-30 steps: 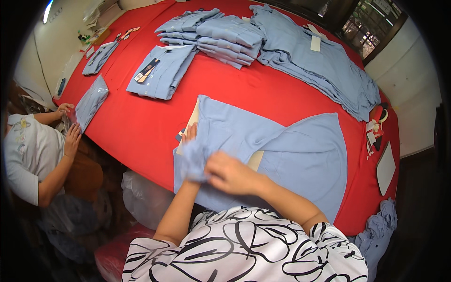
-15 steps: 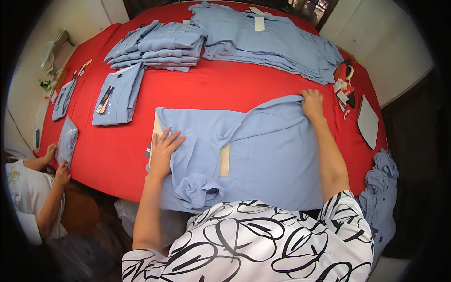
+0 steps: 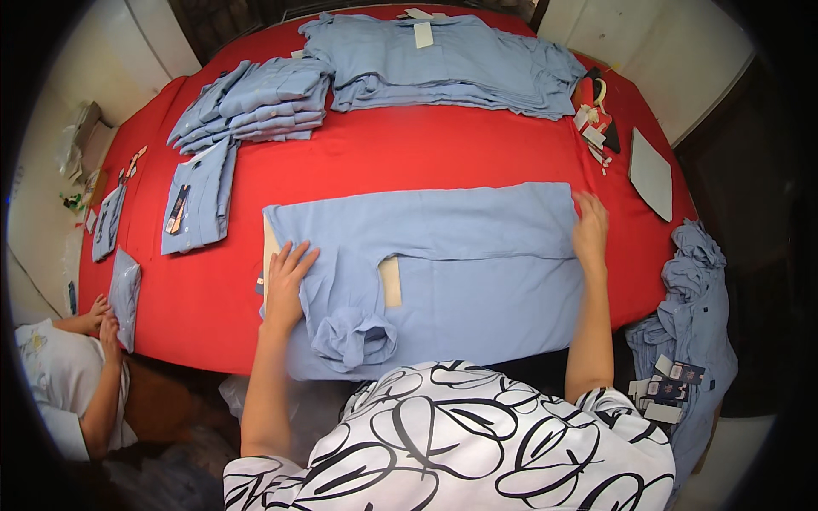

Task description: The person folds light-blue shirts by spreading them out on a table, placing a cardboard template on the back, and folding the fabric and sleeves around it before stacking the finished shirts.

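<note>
While both hands' fingers press flat, the pale-blue shirt (image 3: pixel 443 255) lies spread, its sleeve (image 3: pixel 354 332) bunched.

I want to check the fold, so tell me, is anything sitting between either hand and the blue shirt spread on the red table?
Nothing visible does. The left hand and right hand both lie flat on the blue shirt, palms down. A cardboard piece peeks out from under the fabric, away from both hands.

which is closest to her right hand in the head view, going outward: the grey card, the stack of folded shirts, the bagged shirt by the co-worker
From the right hand:
1. grey card, just beyond it at the table's right edge
2. stack of folded shirts, far left
3. bagged shirt, left edge
</note>
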Demonstrator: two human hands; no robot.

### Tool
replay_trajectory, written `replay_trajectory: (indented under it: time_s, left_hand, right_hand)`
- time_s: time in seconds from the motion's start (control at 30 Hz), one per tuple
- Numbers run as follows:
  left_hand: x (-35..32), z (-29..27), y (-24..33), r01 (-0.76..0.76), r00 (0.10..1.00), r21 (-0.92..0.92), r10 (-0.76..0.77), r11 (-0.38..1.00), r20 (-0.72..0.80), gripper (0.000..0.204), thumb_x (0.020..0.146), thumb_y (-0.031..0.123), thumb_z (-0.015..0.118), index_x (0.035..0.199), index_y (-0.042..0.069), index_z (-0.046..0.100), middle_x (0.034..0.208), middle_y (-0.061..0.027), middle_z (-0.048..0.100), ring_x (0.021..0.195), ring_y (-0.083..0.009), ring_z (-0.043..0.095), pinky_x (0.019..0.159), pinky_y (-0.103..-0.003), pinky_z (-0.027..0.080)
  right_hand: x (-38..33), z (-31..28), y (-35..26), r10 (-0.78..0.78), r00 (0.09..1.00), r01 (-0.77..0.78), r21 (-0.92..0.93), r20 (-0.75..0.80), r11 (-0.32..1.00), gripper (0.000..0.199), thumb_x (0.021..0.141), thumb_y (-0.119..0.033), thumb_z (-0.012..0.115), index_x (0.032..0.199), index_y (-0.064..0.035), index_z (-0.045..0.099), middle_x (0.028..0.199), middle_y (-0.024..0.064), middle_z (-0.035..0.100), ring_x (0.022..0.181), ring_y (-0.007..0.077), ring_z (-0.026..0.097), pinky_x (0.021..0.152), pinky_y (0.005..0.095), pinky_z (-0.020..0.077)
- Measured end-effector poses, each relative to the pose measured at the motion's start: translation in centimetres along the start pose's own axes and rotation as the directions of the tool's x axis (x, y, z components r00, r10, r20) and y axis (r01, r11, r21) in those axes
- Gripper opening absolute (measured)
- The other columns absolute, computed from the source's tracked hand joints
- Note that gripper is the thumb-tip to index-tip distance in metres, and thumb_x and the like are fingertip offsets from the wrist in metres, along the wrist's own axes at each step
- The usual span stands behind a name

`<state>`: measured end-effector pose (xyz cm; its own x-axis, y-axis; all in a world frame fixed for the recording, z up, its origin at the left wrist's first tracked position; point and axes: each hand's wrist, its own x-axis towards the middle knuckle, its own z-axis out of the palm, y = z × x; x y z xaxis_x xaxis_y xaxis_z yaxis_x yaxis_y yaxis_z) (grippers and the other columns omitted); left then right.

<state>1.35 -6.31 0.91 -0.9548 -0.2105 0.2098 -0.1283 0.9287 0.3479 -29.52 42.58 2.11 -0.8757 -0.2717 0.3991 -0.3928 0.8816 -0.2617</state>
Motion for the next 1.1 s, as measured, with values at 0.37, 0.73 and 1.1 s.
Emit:
replay_trajectory:
  time_s: [0.37, 0.73, 1.1]
  left_hand:
    - [-1.7, 0.1, -0.5, 0.058, 0.991, 0.148, -0.075, 0.987, 0.114, 0.074, 0.076, -0.007, 0.049, 0.145, 0.02, 0.047, 0.155, -0.0023, 0.036, 0.146, -0.0301, 0.025, 0.12, -0.053, 0.017]
    - [-2.8, 0.7, 0.0, -0.002, 0.993, 0.015, 0.003, 1.0, -0.116, 0.041, 0.067, -0.013, 0.053, 0.099, 0.011, 0.063, 0.11, -0.0047, 0.059, 0.109, -0.0335, 0.051, 0.091, -0.041, 0.041]
    - [-1.8, -0.8, 1.7, 0.151, 0.988, -0.025, -0.151, 0.988, -0.013, 0.082, 0.058, 0.032, 0.09, 0.128, 0.009, 0.053, 0.123, -0.0103, 0.054, 0.119, -0.0333, 0.044, 0.103, -0.045, 0.036]
  right_hand:
    - [2.2, 4.6, -2.9, 0.305, 0.939, -0.245, -0.315, 0.157, 0.917, 0.063, 0.097, -0.053, 0.046, 0.151, -0.0212, 0.037, 0.158, 0.0103, 0.029, 0.146, 0.0308, 0.025, 0.115, 0.061, 0.0161]
    - [-14.3, 0.1, -30.4, -0.855, 0.266, 0.376, 0.768, 0.446, 0.518, 0.036, 0.082, -0.014, 0.068, 0.117, -0.0061, 0.063, 0.118, 0.014, 0.062, 0.112, 0.0303, 0.058, 0.093, 0.0403, 0.0476]
    - [-8.5, 0.4, -14.1, 0.051, 0.85, -0.454, 0.679, 0.524, 0.577, 0.035, 0.097, -0.032, 0.057, 0.11, 0.0, 0.063, 0.1, 0.0078, 0.067, 0.085, 0.0129, 0.062, 0.072, 0.0283, 0.0511]
